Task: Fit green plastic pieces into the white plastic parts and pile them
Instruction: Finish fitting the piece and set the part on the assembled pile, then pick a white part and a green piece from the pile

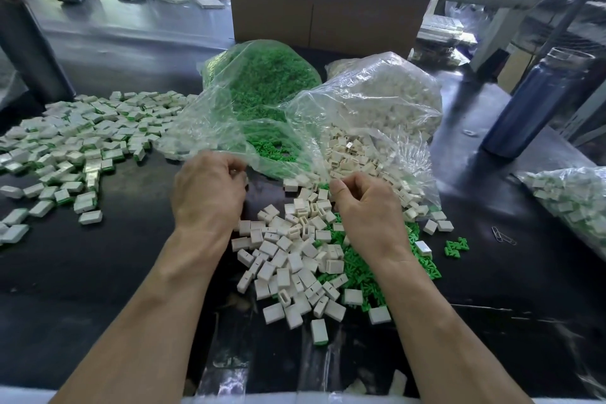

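Head view: both hands are over the middle of the dark surface (98,272). The left hand (208,193) has its fingers curled tight, though what they pinch is hidden behind the knuckles. The right hand (365,207) is curled too, thumb against fingertips; I can't tell what it holds. Between and below them lies a loose heap of hollow white plastic parts (288,259), with small green plastic pieces (357,272) spilling out just beside it toward the right edge. Toward the left edge spreads the pile of finished white-and-green parts (75,144). Behind the hands, toward the far edge, sit a clear bag of green pieces (262,82) and a clear bag of white parts (387,102).
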A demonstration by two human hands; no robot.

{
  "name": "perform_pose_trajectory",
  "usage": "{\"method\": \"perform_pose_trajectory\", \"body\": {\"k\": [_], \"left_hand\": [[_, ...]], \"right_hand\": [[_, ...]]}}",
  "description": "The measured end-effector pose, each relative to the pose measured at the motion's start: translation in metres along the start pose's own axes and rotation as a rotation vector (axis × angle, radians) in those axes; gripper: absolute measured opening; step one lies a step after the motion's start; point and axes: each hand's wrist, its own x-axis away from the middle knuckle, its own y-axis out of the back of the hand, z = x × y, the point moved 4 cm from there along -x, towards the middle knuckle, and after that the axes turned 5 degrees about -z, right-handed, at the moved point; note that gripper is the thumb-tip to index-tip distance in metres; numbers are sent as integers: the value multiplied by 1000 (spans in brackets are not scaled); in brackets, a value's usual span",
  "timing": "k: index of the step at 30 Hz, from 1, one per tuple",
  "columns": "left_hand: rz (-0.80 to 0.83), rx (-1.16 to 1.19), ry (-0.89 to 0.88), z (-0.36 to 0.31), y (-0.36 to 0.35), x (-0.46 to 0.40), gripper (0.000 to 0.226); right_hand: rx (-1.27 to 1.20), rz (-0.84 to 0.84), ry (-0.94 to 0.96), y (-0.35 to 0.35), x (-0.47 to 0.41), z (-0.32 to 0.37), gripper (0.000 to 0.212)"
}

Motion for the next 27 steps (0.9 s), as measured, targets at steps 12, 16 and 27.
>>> {"method": "perform_pose_trajectory", "body": {"k": [12,16,27], "left_hand": [[6,-26,7,-2,-5,0,12],[110,-21,-85,-14,-17,10,15],[393,-164,-308,-32,-46,22,32]], "right_hand": [[-55,-6,-40,4,-3,-6,16],[19,9,-6,5,-3,-5,17],[129,7,-3,6,-6,-6,21]]}}
